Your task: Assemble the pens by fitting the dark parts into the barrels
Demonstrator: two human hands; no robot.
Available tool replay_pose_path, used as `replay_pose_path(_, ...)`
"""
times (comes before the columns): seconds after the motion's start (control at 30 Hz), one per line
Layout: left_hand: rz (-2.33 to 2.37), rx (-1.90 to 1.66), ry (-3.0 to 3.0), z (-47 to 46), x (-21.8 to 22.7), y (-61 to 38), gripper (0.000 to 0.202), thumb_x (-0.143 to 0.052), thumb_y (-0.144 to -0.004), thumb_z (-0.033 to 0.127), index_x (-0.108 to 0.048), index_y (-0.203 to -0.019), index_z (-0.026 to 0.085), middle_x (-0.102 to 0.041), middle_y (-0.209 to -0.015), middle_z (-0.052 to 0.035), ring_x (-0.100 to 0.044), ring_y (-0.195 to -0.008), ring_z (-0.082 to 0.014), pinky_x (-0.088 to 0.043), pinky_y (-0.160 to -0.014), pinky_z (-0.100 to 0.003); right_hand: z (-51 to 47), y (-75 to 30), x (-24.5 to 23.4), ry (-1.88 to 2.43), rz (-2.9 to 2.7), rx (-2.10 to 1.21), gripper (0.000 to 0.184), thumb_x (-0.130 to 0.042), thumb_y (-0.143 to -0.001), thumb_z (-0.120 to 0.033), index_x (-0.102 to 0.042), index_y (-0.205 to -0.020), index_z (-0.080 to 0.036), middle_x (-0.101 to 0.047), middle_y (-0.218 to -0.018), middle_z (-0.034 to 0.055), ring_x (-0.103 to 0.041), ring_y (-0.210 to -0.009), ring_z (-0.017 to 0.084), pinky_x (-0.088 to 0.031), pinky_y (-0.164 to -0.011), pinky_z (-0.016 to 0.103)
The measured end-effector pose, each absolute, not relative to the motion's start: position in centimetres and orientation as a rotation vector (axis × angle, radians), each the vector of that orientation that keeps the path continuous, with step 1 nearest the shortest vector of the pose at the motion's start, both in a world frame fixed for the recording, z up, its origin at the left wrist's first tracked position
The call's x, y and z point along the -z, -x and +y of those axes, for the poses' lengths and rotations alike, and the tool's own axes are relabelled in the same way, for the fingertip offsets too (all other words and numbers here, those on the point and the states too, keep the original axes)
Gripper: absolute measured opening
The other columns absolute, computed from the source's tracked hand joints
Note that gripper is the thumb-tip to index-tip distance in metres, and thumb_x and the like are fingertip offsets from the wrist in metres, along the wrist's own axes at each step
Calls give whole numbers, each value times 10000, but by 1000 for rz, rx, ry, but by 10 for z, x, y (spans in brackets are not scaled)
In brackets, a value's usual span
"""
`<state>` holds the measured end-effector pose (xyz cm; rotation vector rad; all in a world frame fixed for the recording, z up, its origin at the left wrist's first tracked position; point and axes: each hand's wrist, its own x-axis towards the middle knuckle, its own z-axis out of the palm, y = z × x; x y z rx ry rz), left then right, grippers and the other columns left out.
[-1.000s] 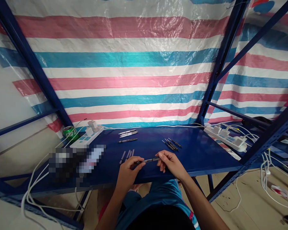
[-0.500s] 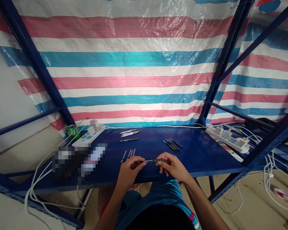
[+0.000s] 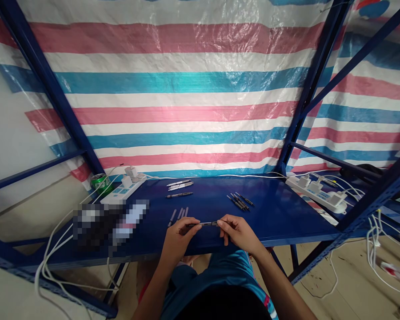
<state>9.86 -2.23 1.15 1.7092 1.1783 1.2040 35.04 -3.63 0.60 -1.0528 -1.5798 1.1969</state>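
Observation:
Level between my two hands, just above the front of the blue table, is a dark pen (image 3: pixel 208 224). My left hand (image 3: pixel 182 232) pinches one end of it between thumb and fingers. At the other end, my right hand (image 3: pixel 235 231) has its thumb and fingertips closed on the pen. Several clear tubular pen parts (image 3: pixel 179 214) lie just beyond my left hand. Several dark slim pen parts with pointed tips (image 3: pixel 240 202) lie in a group past my right hand. Farther back are a single dark pen (image 3: pixel 179 195) and several white pens (image 3: pixel 180 184).
A white power strip (image 3: pixel 123 191) and a green can (image 3: pixel 100 182) stand at the table's left back. Another power strip (image 3: pixel 318 192) with plugs lies on the right. Blue metal posts (image 3: pixel 295 106) frame the table (image 3: pixel 270 226). White cables (image 3: pixel 48 249) hang at the left.
My right hand has shifted slightly left along the pen, its fingers closer to my left hand. The left hand and the things on the table look the same.

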Motion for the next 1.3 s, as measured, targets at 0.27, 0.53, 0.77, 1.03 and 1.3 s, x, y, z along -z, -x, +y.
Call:
replay_pose_path(0.27,1129,-1305,-1531,-16,-3,-94,436,-755,-903,483,-728,-1277,260,-786,-1236,-93,-753,-1150,-304,-638,-987,-452,-37,-350,-4,1046,-1583,-1184,430,-735,-900,-642,-735,-987,-222,-722,-709,17,-604,-542,163,-435,-480,260)
replay_pose_path(0.53,1185,-1267,-1573,-20,0,-99,394,-735,-905,531,-751,-1182,250,-796,-1173,-96,-771,-1070,-295,-656,-929,-432,-32,-348,7,1087,-1524,-1126,447,-775,-864,-620,-764,-1064,-221,-697,-681,7,-594,-522,161,-453,-436,257)
replay_pose_path(0.77,1366,-1251,-1696,13,-20,-73,435,-759,-843,587,-798,-1075,221,-816,-1007,-91,-770,-927,-296,-624,-822,-386,-26,-350,10,1023,-1291,-1128,659,-737,-887,-646,-646,-1370,-207,-744,-924,76,-670,-650,194,-526,-471,288)
replay_pose_path(1.03,1647,-1220,-1791,141,-36,-19,511,-684,-829,570,-774,-1109,152,-814,-978,-108,-754,-934,-280,-570,-862,-356,-24,-350,14,1004,-1291,-1148,592,-732,-883,-677,-704,-1202,-179,-724,-862,71,-662,-642,183,-520,-503,286)
replay_pose_path(1.3,1723,-914,-2048,178,-29,-5,229,-737,-754,391,-803,-901,229,-823,-944,-73,-754,-961,-305,-552,-914,-375,-24,-353,14,998,-1287,-1136,606,-690,-898,-711,-705,-1201,-186,-734,-881,81,-678,-654,191,-530,-510,292)
